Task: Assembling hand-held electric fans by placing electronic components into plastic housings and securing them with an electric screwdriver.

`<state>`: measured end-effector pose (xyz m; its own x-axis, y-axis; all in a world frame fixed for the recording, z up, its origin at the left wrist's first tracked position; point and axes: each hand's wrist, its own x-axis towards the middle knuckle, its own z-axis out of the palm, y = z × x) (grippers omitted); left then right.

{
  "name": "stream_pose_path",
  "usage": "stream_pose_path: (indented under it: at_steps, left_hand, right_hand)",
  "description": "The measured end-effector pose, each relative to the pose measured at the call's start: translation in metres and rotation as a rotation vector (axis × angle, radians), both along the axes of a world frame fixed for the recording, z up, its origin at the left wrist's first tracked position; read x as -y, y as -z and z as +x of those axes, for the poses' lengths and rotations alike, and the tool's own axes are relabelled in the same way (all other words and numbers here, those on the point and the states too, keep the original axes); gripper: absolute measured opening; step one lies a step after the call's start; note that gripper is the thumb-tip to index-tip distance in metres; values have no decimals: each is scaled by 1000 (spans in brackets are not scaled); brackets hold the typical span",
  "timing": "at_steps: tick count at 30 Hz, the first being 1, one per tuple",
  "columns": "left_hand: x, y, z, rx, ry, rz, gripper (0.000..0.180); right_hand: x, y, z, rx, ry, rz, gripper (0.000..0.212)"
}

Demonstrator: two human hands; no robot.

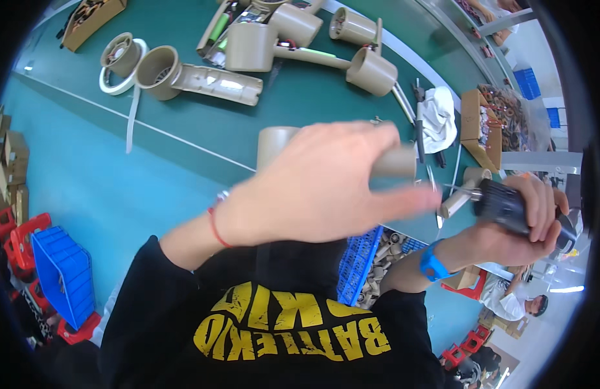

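Observation:
My left hand [319, 185], smeared by motion, is at the middle over a beige hair dryer housing [274, 148]. The thumb and fingers lie on either side of a beige part of it [396, 163], gripping it; the palm hides most of the piece. On the right, my right hand [520, 223] is wrapped round a black electric screwdriver [503, 206]. Its thin bit points left toward the left hand. Beyond the hands, several beige hair dryer housings [250, 48] lie on the green bench, some with wires showing. One open half shell [219, 84] lies at the far left.
A roll of white tape [107, 83] sits on the green mat [183, 126]. At the right are a white cloth [438, 120] and a cardboard box of small parts [472, 123]. A blue basket of parts [357, 262] stands close to my body. Blue crates [63, 275] and red stools are lower left.

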<state>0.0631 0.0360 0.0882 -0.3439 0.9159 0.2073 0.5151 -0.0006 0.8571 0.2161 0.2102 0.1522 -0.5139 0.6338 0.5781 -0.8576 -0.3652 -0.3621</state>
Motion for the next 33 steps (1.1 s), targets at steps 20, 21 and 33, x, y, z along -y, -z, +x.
stream_pose_path:
  at_steps: [20,21,33]
  left_hand:
    - [-14,25,-48,737,-51,45,58]
    - [-14,25,-48,737,-49,47,58]
    - [-16,30,-50,838,-69,58,43]
  right_hand:
    - [-2,45,18,112,-48,-171,17]
    - [5,50,13,113,-47,-168,17]
    - [27,88,-1,357,49,78,29]
